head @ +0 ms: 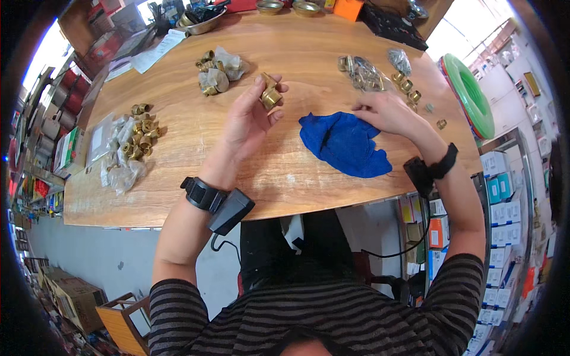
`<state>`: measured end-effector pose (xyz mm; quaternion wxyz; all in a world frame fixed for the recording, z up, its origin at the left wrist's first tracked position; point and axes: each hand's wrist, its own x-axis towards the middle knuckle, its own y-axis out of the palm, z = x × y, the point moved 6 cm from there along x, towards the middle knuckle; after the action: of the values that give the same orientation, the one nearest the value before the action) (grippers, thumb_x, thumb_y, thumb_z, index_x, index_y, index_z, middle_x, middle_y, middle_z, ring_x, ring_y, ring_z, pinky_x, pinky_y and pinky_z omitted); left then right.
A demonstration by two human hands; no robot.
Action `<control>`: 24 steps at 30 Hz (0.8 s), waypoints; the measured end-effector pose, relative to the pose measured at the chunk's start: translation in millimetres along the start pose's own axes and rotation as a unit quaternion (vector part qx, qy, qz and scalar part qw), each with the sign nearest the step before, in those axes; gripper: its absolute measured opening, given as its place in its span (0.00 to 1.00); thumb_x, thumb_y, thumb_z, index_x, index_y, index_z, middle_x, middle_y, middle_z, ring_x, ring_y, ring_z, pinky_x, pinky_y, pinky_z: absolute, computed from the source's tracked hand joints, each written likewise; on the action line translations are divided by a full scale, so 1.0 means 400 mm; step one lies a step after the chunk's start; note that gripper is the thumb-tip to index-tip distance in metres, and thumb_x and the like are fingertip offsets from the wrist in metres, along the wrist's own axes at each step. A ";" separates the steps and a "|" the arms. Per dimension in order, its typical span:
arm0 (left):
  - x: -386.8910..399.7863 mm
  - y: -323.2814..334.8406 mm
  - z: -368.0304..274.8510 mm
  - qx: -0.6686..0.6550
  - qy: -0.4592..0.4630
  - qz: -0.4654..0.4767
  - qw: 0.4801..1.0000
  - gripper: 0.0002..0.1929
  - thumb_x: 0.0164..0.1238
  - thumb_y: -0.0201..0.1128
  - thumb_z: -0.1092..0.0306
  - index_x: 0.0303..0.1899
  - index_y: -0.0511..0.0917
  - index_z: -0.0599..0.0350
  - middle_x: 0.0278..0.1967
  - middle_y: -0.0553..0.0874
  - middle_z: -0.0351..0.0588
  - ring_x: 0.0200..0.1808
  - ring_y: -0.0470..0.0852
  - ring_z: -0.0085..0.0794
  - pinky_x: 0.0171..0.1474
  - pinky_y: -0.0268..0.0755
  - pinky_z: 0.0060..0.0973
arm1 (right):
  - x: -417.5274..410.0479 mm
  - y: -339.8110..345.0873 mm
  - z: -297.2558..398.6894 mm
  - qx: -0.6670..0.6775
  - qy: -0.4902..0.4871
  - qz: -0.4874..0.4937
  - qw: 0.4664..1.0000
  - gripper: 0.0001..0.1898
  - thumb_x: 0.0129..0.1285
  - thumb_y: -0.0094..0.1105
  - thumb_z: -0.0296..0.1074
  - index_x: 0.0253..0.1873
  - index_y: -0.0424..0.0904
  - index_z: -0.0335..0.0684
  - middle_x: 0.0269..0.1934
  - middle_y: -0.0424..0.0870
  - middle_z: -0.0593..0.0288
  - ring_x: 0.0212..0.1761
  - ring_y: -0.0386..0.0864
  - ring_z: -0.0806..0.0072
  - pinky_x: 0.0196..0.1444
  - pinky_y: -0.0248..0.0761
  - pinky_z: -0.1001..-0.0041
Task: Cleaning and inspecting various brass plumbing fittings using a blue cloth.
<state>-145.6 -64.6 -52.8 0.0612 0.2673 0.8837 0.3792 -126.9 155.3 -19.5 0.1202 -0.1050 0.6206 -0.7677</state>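
My left hand [249,115] is raised above the wooden table and grips a brass threaded pipe fitting [270,95] between thumb and fingers. A crumpled blue cloth [345,143] lies to the right of it on the tabletop. My right hand [386,112] is at the cloth's upper right edge with its fingers curled. Whether those fingers pinch the cloth cannot be made out. Beyond the right hand lie brass fittings in a clear plastic bag [367,75] and several loose brass fittings [406,84].
More brass fittings with plastic wrapping [218,73] lie at the table's back left. Another pile of brass fittings [142,133] and plastic bags [122,173] sits at the left. A metal bowl [202,26] and papers [158,51] are farther back. Green round item [467,95] stands at the right edge.
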 end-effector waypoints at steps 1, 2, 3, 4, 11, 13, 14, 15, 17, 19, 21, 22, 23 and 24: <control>0.000 -0.005 -0.009 -0.003 0.018 -0.002 1.000 0.18 0.64 0.50 0.54 0.48 0.70 0.57 0.39 0.78 0.42 0.36 0.75 0.19 0.36 0.70 0.17 | 0.012 0.009 0.009 0.064 -0.033 -0.035 0.997 0.11 0.53 0.53 0.38 0.33 0.77 0.36 0.28 0.79 0.52 0.30 0.77 0.60 0.33 0.68 0.66; 0.000 -0.011 -0.006 -0.003 0.019 0.000 1.000 0.18 0.64 0.50 0.54 0.48 0.70 0.57 0.39 0.78 0.42 0.36 0.75 0.19 0.36 0.70 0.17 | 0.013 0.020 0.011 0.063 -0.033 -0.036 0.997 0.11 0.53 0.53 0.38 0.33 0.77 0.36 0.28 0.79 0.52 0.30 0.77 0.60 0.33 0.68 0.66; 0.002 -0.011 -0.001 -0.039 0.011 0.031 0.999 0.18 0.64 0.51 0.55 0.49 0.69 0.57 0.39 0.78 0.42 0.36 0.75 0.20 0.37 0.71 0.17 | 0.022 0.038 0.014 -0.035 -0.006 -0.004 0.999 0.12 0.53 0.53 0.39 0.34 0.77 0.36 0.29 0.79 0.51 0.32 0.77 0.61 0.34 0.68 0.66; 0.005 -0.008 -0.001 -0.074 0.004 0.062 0.995 0.18 0.64 0.52 0.56 0.49 0.69 0.57 0.38 0.78 0.42 0.36 0.76 0.21 0.37 0.71 0.18 | 0.031 0.046 0.014 -0.134 0.022 0.026 0.990 0.13 0.53 0.54 0.40 0.36 0.76 0.37 0.30 0.79 0.51 0.34 0.77 0.62 0.36 0.69 0.66; 0.002 -0.011 -0.006 -0.132 0.004 0.044 0.990 0.18 0.65 0.50 0.56 0.50 0.68 0.57 0.39 0.77 0.43 0.39 0.77 0.28 0.42 0.73 0.23 | 0.008 -0.130 0.065 0.520 0.088 -0.080 0.846 0.06 0.57 0.53 0.33 0.36 0.71 0.38 0.27 0.71 0.71 0.28 0.69 0.86 0.29 0.61 0.85; 0.001 -0.022 -0.009 -0.124 0.013 0.027 0.992 0.17 0.65 0.50 0.55 0.49 0.68 0.56 0.40 0.77 0.42 0.38 0.76 0.27 0.39 0.72 0.21 | 0.013 -0.141 0.116 0.580 0.033 -0.102 0.807 0.06 0.59 0.51 0.33 0.35 0.71 0.38 0.25 0.71 0.70 0.27 0.68 0.86 0.29 0.61 0.85; 0.002 -0.033 -0.008 -0.126 0.014 0.038 0.991 0.17 0.65 0.50 0.55 0.49 0.68 0.55 0.40 0.77 0.42 0.37 0.76 0.26 0.37 0.71 0.20 | 0.018 -0.142 0.146 0.637 -0.015 -0.123 0.761 0.06 0.60 0.50 0.34 0.35 0.70 0.37 0.24 0.71 0.70 0.26 0.67 0.87 0.28 0.60 0.84; 0.005 -0.028 -0.008 -0.130 0.013 0.053 0.990 0.17 0.65 0.49 0.54 0.49 0.68 0.54 0.40 0.77 0.41 0.36 0.75 0.25 0.35 0.70 0.19 | 0.015 -0.133 0.171 0.635 -0.020 -0.122 0.763 0.06 0.60 0.50 0.34 0.35 0.70 0.37 0.24 0.71 0.70 0.26 0.67 0.87 0.28 0.60 0.84; 0.004 -0.028 -0.012 -0.105 0.026 0.032 0.994 0.18 0.65 0.49 0.53 0.50 0.68 0.53 0.42 0.77 0.42 0.34 0.73 0.23 0.33 0.68 0.18 | 0.017 -0.110 0.226 0.515 -0.073 -0.184 0.834 0.04 0.59 0.51 0.29 0.36 0.68 0.37 0.24 0.71 0.69 0.26 0.67 0.88 0.28 0.59 0.87; 0.007 -0.010 -0.021 -0.128 0.050 0.020 0.990 0.17 0.65 0.49 0.56 0.48 0.68 0.57 0.45 0.77 0.47 0.34 0.77 0.25 0.34 0.70 0.18 | 0.027 -0.067 0.272 0.511 -0.048 -0.133 0.848 0.06 0.58 0.52 0.25 0.38 0.66 0.37 0.27 0.71 0.67 0.28 0.69 0.87 0.30 0.61 0.86; -0.004 0.004 -0.035 -0.128 0.071 -0.014 0.989 0.17 0.66 0.49 0.57 0.48 0.68 0.58 0.47 0.76 0.49 0.39 0.78 0.27 0.36 0.71 0.19 | 0.059 -0.013 0.302 0.557 -0.090 -0.129 0.816 0.07 0.58 0.50 0.22 0.40 0.64 0.36 0.29 0.72 0.64 0.30 0.71 0.84 0.33 0.64 0.83; -0.011 0.003 -0.045 -0.124 0.085 -0.023 0.988 0.17 0.66 0.49 0.57 0.49 0.68 0.58 0.48 0.75 0.49 0.41 0.78 0.28 0.38 0.71 0.20 | 0.065 0.001 0.314 0.569 -0.110 -0.145 0.802 0.08 0.58 0.50 0.22 0.41 0.63 0.35 0.29 0.72 0.64 0.32 0.72 0.82 0.34 0.65 0.82; -0.018 0.001 -0.054 -0.121 0.099 -0.032 0.987 0.17 0.66 0.49 0.57 0.49 0.68 0.58 0.49 0.75 0.50 0.42 0.78 0.29 0.39 0.72 0.21 | 0.064 0.010 0.327 0.581 -0.128 -0.162 0.787 0.09 0.58 0.50 0.21 0.42 0.63 0.34 0.29 0.73 0.63 0.34 0.73 0.80 0.36 0.66 0.81; -0.022 0.011 -0.059 -0.119 0.108 -0.022 0.987 0.17 0.66 0.49 0.58 0.49 0.67 0.59 0.49 0.75 0.50 0.42 0.78 0.28 0.42 0.71 0.22 | 0.043 -0.005 0.350 0.504 -0.155 -0.190 0.828 0.11 0.57 0.49 0.20 0.44 0.62 0.34 0.31 0.74 0.60 0.37 0.75 0.77 0.40 0.67 0.80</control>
<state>-143.7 -81.5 -33.9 0.0048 0.1957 0.8394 0.5071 -99.7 20.4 11.8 0.1031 -0.2632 0.0883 -0.9551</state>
